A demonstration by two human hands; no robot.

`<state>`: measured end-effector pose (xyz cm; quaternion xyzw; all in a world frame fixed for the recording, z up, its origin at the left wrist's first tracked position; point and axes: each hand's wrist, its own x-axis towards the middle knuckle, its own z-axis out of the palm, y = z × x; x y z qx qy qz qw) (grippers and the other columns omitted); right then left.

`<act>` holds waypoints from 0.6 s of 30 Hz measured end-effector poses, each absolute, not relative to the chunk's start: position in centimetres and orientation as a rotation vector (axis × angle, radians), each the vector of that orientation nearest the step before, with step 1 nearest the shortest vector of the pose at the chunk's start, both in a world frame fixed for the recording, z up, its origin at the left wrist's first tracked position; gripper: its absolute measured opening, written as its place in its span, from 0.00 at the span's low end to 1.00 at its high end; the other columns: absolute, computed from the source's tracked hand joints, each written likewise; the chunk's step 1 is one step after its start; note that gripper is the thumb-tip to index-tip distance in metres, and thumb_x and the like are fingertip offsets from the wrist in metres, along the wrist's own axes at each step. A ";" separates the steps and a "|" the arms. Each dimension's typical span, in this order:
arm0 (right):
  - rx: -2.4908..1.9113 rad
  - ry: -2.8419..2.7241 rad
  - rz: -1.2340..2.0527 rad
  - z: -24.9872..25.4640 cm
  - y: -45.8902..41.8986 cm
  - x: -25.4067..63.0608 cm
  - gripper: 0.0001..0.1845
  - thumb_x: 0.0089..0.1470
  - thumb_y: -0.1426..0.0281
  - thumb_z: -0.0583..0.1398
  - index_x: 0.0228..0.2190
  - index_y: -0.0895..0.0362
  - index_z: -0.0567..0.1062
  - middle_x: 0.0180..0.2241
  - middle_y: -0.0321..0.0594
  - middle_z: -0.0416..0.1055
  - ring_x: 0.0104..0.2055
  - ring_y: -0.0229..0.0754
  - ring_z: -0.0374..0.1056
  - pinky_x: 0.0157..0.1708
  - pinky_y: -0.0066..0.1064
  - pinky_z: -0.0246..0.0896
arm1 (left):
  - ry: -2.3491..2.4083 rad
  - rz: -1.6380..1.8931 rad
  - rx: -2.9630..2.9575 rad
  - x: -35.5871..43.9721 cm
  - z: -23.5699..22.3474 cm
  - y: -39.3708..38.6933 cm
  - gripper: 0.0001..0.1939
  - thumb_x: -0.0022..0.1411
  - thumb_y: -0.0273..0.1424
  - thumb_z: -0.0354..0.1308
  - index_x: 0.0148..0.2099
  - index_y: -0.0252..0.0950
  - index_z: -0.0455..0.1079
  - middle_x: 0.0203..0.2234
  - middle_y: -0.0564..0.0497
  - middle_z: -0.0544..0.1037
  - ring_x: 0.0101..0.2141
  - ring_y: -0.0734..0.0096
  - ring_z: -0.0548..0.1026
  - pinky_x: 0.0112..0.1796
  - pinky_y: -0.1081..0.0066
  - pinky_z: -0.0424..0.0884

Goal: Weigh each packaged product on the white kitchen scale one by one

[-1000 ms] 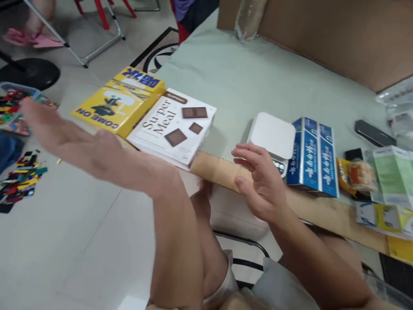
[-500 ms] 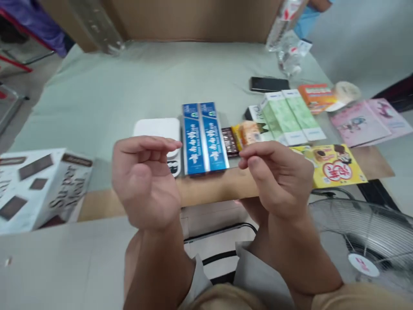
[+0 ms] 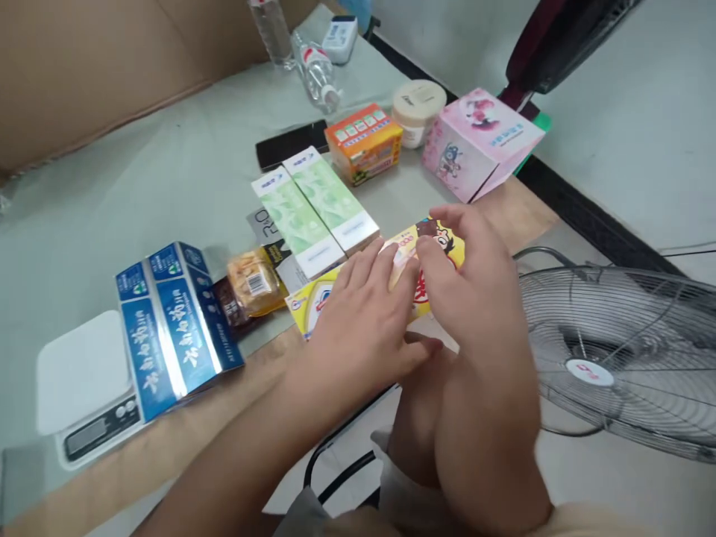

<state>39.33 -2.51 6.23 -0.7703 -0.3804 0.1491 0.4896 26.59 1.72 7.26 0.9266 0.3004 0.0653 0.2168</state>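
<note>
A yellow snack box (image 3: 306, 304) with a cartoon face lies at the table's front edge, partly covered by both hands. My left hand (image 3: 369, 309) is open, its outstretched fingers over the middle of the box. At the box's right end, my right hand (image 3: 475, 280) has its thumb and fingers apart and holds nothing. Whether the fingertips press on the box I cannot tell. Just behind it lie two pale green cartons (image 3: 321, 205), side by side. A wrapped bread-like snack (image 3: 254, 280) rests to the left, beside two blue toothpaste boxes (image 3: 173, 321).
A white kitchen scale (image 3: 86, 373) stands at the left. Farther back are a black phone (image 3: 288, 145), an orange box (image 3: 363, 142), a cream jar (image 3: 418, 108), a pink box (image 3: 484, 142) and a plastic bottle (image 3: 318, 71). A fan (image 3: 593, 365) stands at the right, below table height.
The view has swung to the right. Both hands, raised and apart before, have come together over the yellow snack box; the left has crossed over to the right.
</note>
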 end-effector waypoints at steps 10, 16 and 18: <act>-1.911 -0.774 0.518 2.9 -1.8 42.4 0.14 0.57 0.56 0.63 0.43 0.49 0.76 0.44 0.47 0.76 0.56 0.65 0.70 0.62 0.80 0.53 | 0.948 -0.007 2.742 32.1 5.0 3.2 0.39 0.50 0.39 0.73 0.62 0.29 0.71 0.51 0.28 0.77 0.62 0.24 0.67 0.66 0.36 0.54; -1.948 -0.671 0.515 6.5 -3.5 43.8 0.11 0.58 0.62 0.65 0.42 0.51 0.78 0.50 0.47 0.76 0.59 0.64 0.71 0.65 0.70 0.59 | 0.871 0.240 2.654 32.7 6.3 2.5 0.44 0.46 0.41 0.76 0.65 0.39 0.69 0.56 0.36 0.71 0.65 0.27 0.62 0.68 0.34 0.49; -1.834 -0.634 0.414 7.7 -4.8 43.5 0.10 0.62 0.60 0.63 0.44 0.49 0.79 0.52 0.43 0.76 0.61 0.58 0.71 0.65 0.59 0.65 | 0.796 0.371 2.646 31.9 7.7 2.3 0.43 0.49 0.43 0.75 0.66 0.47 0.68 0.59 0.42 0.69 0.67 0.31 0.60 0.68 0.34 0.50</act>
